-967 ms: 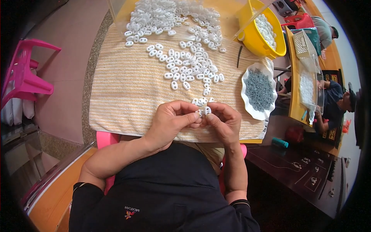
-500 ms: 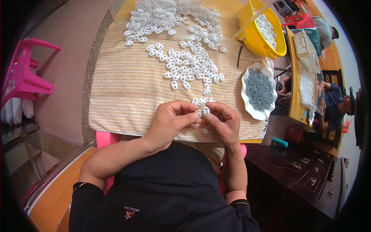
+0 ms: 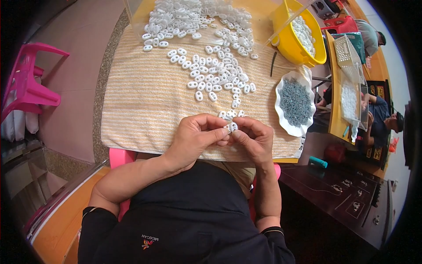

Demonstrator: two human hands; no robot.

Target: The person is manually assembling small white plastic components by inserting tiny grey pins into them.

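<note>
Both hands meet near the towel's front edge. Between the thumb and fingers of my left hand (image 3: 198,135) is a small white plastic piece (image 3: 227,129), mostly covered by the fingertips. My right hand (image 3: 255,138) pinches a white oval two-holed piece (image 3: 234,126) close beside it. The two pieces look side by side and touching; how they join is hidden. Just beyond the fingertips lie a few more white two-holed pieces (image 3: 228,114). A loose spread of the same pieces (image 3: 215,72) reaches away toward a large heap (image 3: 180,17).
A striped towel (image 3: 140,110) covers the table. To the right stand a scalloped white dish (image 3: 278,108) of small grey slender parts and a yellow tub (image 3: 281,37) of white pieces. A thin dark strip (image 3: 273,64) lies nearby. Other people sit at a far-right table.
My right hand has shifted slightly left, bringing its white oval piece up against the one in my left hand. The other pieces lie as before.
</note>
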